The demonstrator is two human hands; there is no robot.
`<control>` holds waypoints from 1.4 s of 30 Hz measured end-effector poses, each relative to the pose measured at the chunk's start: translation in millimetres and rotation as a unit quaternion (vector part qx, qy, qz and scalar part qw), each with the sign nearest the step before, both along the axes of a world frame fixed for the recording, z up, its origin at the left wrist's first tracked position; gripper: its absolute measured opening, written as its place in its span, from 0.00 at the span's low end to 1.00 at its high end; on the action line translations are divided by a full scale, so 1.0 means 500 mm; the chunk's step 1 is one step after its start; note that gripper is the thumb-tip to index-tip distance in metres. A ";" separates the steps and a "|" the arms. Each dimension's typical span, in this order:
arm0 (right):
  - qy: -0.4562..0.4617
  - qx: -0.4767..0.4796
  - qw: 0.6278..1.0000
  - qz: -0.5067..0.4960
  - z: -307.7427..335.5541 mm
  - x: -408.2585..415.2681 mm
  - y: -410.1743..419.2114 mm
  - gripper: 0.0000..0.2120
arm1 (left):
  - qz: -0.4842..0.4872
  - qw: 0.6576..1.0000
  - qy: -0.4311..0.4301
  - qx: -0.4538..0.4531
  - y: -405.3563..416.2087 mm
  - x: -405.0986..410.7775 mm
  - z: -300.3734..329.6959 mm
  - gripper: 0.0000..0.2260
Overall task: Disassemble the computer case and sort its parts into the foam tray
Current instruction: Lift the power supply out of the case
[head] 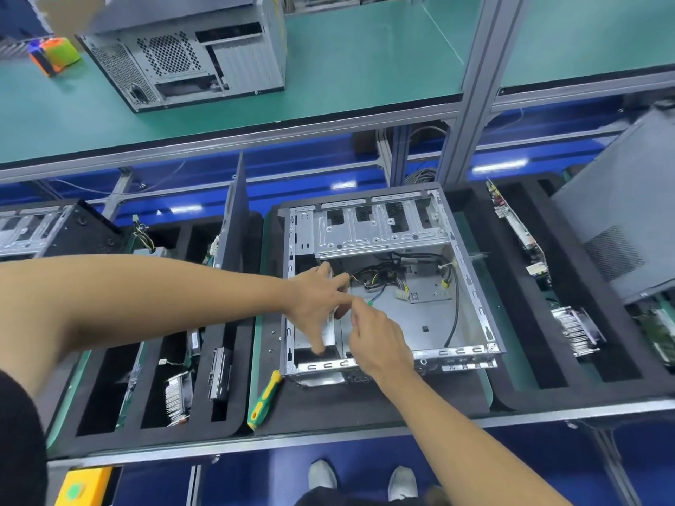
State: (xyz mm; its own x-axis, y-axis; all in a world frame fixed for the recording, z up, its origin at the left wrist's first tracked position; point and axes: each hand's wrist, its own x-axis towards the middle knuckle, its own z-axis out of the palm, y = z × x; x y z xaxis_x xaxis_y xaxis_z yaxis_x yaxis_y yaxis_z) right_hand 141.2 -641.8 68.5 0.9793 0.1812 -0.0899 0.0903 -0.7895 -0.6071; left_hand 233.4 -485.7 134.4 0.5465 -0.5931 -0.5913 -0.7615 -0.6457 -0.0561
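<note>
On a workbench under a green-topped shelf (365,60), the open grey metal computer case (387,283) lies between black foam trays (226,414). My left hand (321,301) grips a silver boxy part (330,325) at the case's left side; my right hand (376,341) pinches something small beside it. A green-and-yellow screwdriver (263,399) rests in front.

The open computer case (387,283) is bare silver-grey metal inside, with black cables (453,308) and a white connector (401,294). The foam tray (233,363) on the left is black. The near screwdriver (263,399) has a green and yellow handle. The far shelf (365,60) is teal-green; its closed case (182,56) shows a perforated dot pattern. A bright orange-and-green object (54,54), too blurred to identify, sits far left.
</note>
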 end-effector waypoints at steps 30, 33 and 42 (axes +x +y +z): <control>-0.040 0.002 0.999 0.015 -0.006 0.000 -0.003 0.06 | -0.098 0.987 0.027 -0.126 0.034 0.031 -0.032 0.29; -0.047 0.005 0.999 0.013 -0.005 -0.002 -0.005 0.09 | 0.001 0.985 0.094 -0.143 0.042 0.049 -0.030 0.22; -0.056 0.023 0.998 0.005 0.000 -0.004 -0.006 0.05 | 0.181 0.982 -0.048 -0.017 -0.058 0.070 -0.076 0.14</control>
State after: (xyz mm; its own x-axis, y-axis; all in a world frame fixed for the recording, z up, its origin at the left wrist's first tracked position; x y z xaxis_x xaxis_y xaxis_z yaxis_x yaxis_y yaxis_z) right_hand 139.3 -644.9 68.7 0.9807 0.1933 0.0286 0.1682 -0.7600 -0.6277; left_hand 268.2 -514.7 96.3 0.7770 -0.3684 -0.5105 -0.4742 -0.8759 -0.0896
